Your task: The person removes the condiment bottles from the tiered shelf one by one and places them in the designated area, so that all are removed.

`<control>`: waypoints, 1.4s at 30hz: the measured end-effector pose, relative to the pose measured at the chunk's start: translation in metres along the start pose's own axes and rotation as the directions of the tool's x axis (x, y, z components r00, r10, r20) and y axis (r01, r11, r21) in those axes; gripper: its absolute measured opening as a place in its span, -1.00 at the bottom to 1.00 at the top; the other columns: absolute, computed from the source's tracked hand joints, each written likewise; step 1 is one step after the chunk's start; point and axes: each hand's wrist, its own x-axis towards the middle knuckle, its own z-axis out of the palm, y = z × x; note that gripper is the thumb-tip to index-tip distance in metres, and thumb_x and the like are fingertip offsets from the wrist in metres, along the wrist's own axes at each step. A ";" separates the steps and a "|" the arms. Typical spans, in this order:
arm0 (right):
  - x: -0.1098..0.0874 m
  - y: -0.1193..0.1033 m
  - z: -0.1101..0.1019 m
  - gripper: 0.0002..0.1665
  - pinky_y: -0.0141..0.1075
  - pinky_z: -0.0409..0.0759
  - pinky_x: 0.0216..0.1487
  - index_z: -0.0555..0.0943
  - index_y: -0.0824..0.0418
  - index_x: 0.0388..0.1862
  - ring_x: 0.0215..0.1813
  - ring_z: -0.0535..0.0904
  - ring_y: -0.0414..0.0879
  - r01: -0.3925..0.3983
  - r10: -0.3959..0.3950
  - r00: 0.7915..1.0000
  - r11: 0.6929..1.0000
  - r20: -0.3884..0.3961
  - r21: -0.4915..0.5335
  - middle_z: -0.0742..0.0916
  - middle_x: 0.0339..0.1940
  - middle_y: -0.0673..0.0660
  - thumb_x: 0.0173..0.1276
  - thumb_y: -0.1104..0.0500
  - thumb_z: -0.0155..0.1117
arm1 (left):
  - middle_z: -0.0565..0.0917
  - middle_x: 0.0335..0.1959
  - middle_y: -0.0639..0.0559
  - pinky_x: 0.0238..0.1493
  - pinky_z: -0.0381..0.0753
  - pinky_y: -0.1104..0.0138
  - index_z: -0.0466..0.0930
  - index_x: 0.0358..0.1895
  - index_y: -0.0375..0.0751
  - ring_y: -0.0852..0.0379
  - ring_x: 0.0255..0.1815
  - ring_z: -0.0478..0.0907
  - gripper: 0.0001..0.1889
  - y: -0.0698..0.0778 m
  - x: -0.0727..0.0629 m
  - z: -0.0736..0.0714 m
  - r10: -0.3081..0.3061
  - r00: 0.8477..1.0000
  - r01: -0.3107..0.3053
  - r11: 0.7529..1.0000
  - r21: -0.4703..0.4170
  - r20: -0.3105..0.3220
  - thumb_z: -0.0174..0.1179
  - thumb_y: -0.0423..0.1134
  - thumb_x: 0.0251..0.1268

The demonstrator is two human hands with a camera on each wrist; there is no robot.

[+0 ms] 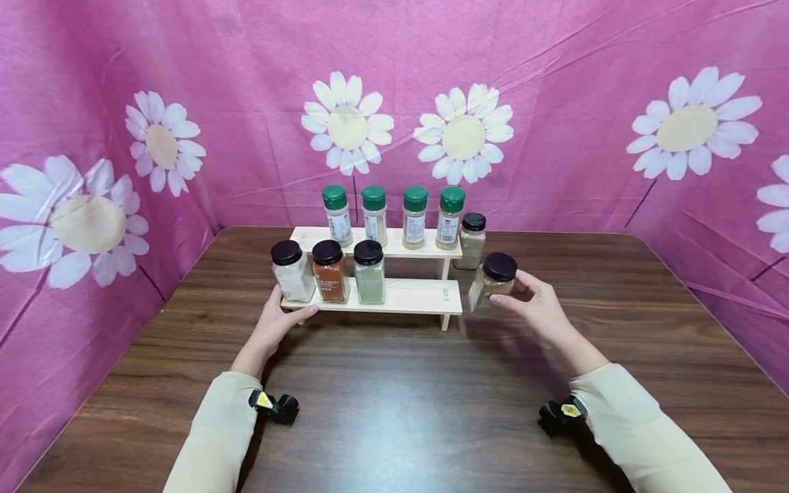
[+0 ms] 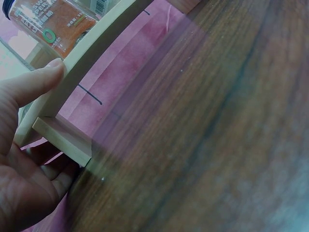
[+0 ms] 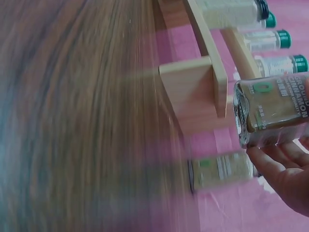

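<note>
In my right hand (image 1: 542, 309) is a square glass jar of ground cinnamon (image 3: 273, 110) with a black lid, gripped between thumb and fingers. It hangs in the air just right of the lower step of a two-step wooden spice rack (image 1: 416, 296). My left hand (image 1: 275, 327) holds that step's left end, thumb on the front edge and fingers underneath. Along the lower step stand three black-lidded jars: one of white contents (image 1: 296, 279), one of red sweet pepper (image 1: 331, 279) and one of pale green contents (image 1: 370, 281).
Several green-capped spice bottles (image 1: 414, 222) line the rack's upper step. Another black-lidded jar (image 1: 471, 245) stands on the table behind the cinnamon jar, close to the rack's right end. Dark wood-grain table (image 1: 382, 411) lies beneath; a pink flowered cloth (image 1: 555, 137) hangs behind.
</note>
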 end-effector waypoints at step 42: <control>0.069 0.100 -0.076 -0.28 -0.32 0.47 -0.20 0.34 0.11 0.19 -0.10 0.50 -0.16 -0.192 0.167 0.980 0.939 0.109 0.286 0.61 -0.13 0.02 -0.01 0.24 0.34 | 0.18 0.19 -0.17 0.15 -0.03 0.18 0.02 0.23 -0.26 0.00 0.17 0.06 -0.21 -0.002 0.002 0.000 0.006 1.000 -0.006 1.000 -0.017 -0.002 0.29 -0.35 -0.09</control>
